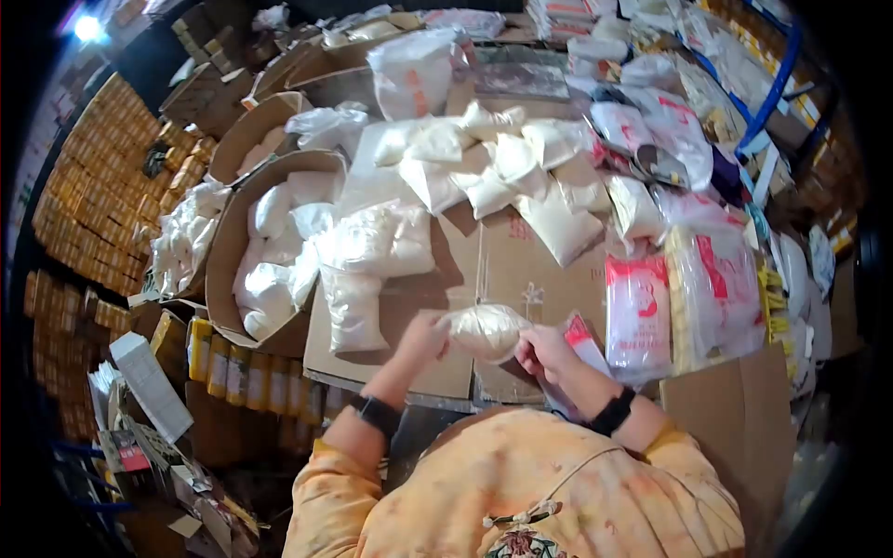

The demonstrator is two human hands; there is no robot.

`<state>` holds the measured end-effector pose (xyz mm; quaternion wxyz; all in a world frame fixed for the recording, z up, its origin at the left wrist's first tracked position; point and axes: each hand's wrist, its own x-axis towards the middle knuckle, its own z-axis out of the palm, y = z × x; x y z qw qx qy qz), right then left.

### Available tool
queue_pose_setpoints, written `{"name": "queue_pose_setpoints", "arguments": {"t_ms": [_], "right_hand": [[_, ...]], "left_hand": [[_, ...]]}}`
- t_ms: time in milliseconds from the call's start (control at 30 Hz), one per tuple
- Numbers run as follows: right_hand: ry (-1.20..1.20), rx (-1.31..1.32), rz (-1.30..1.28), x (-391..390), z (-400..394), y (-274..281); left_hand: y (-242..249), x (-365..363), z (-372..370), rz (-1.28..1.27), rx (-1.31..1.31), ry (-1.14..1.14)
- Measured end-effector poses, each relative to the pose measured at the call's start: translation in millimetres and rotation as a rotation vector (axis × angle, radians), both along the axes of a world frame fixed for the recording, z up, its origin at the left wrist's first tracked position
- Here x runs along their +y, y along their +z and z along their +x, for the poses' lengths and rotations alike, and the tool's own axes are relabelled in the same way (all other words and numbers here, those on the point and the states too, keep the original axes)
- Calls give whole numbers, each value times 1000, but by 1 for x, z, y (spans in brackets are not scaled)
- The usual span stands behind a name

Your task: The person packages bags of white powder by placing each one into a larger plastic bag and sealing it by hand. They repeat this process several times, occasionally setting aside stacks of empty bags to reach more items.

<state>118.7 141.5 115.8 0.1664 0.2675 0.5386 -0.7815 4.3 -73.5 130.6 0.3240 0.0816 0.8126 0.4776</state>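
Observation:
A clear plastic bag of cream-white powder (487, 333) is stretched sideways just above the cardboard-covered table (549, 288). My left hand (428, 337) is closed on its left end, and my right hand (545, 352) pinches the right end. Beyond it lies a heap of similar powder bags (516, 160). Larger filled white bags (355, 312) lie to the left of my hands. Close to my right hand is a small packet with red print (584, 340), partly hidden by the wrist. Farther right rests a clear bag printed in red (640, 312).
Round-sided cardboard boxes (216, 270) full of white bags flank the table on the left. Stacked printed plastic bags (714, 293) lie at the right. A cardboard flap (730, 418) is near my right elbow. Yellow-wrapped packages (244, 372) stand at lower left.

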Motion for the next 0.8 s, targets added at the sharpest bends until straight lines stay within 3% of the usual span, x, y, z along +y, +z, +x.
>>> {"name": "queue_pose_setpoints", "arguments": {"t_ms": [67, 167, 300, 333, 433, 533, 633, 800], "right_hand": [[163, -10, 189, 9, -9, -23], [6, 562, 1142, 8, 3, -10], [348, 1061, 1399, 12, 4, 31], [480, 1054, 1516, 8, 4, 28], [549, 890, 1582, 9, -7, -11], [607, 922, 1634, 2, -12, -9], [643, 904, 1674, 0, -15, -5], [799, 650, 1440, -4, -15, -12]], "left_hand": [[-6, 9, -6, -178, 69, -90], [-8, 17, -10, -338, 234, -167], [-6, 20, -4, -345, 473, -116], [-13, 21, -5, -200, 696, -64], [20, 24, 12, -186, 1159, -485], [16, 28, 23, -312, 1051, -730], [1, 28, 21, -411, 1105, -702], [-33, 28, 19, -57, 988, -892]]}}
